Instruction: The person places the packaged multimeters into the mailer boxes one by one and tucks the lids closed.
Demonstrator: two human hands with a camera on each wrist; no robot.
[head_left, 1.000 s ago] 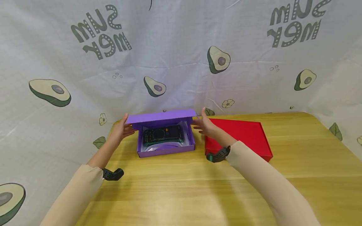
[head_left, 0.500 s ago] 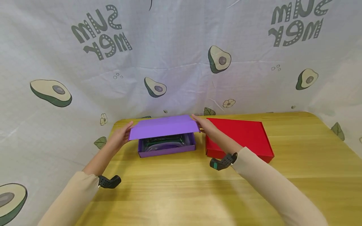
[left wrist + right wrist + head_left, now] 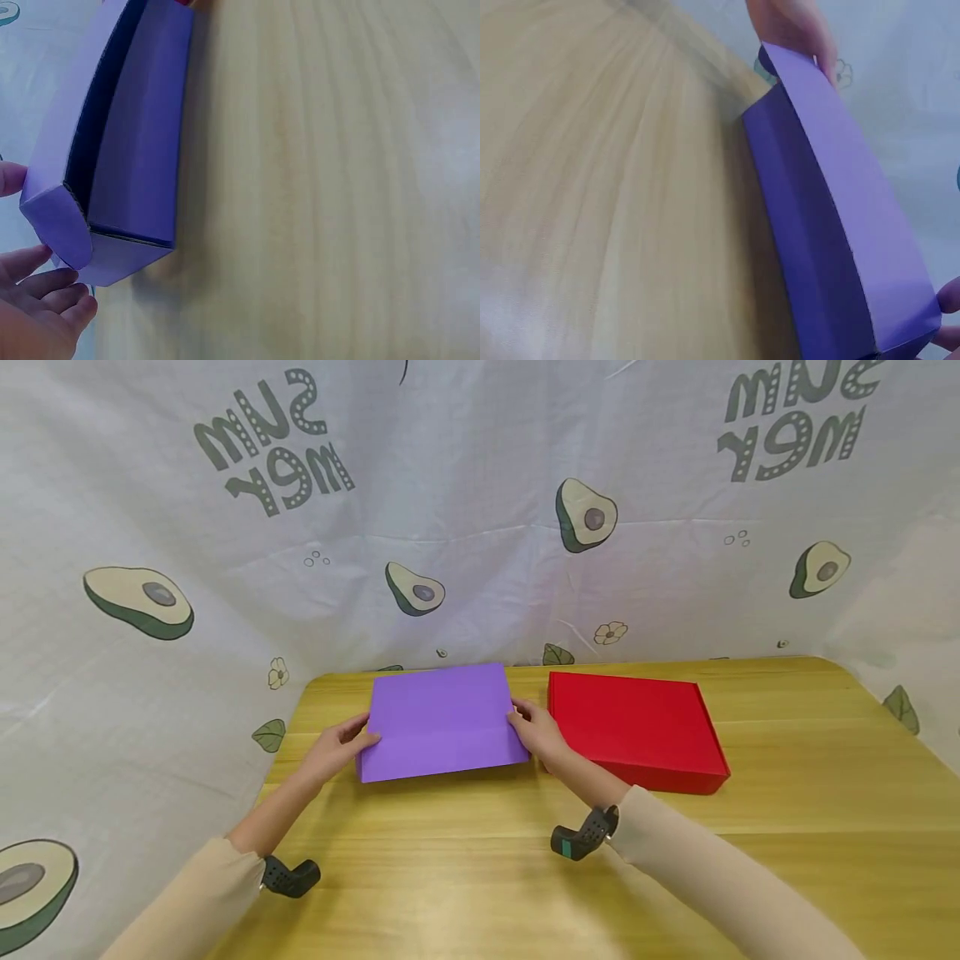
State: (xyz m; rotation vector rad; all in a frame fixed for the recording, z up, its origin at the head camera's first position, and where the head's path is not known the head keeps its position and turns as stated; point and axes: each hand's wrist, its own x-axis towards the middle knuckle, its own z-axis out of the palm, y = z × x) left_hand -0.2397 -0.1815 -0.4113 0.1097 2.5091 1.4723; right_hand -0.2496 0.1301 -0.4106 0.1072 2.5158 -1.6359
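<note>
A purple cardboard box [image 3: 442,718] stands at the back of the wooden table, its lid folded forward over it. My left hand [image 3: 337,747] holds the lid's left edge, thumb on top and fingers at the side. At the opposite edge, my right hand [image 3: 536,731] grips the lid with its thumb on top. Along the front, a dark gap separates the lid [image 3: 71,127] from the box's front wall [image 3: 142,142] in the left wrist view. One side flap [image 3: 60,225] of the lid sticks down outside the box's corner. The box's contents are hidden.
A closed red box [image 3: 637,722] lies just right of the purple one, near my right forearm. Behind the wooden table [image 3: 450,868] hangs a white curtain [image 3: 487,510] with avocado prints, close to the table's back edge.
The purple lid has swung forward and down, covering the dark multimeter in clear plastic that showed inside. Both hands have come down and toward the person along with the lid.
</note>
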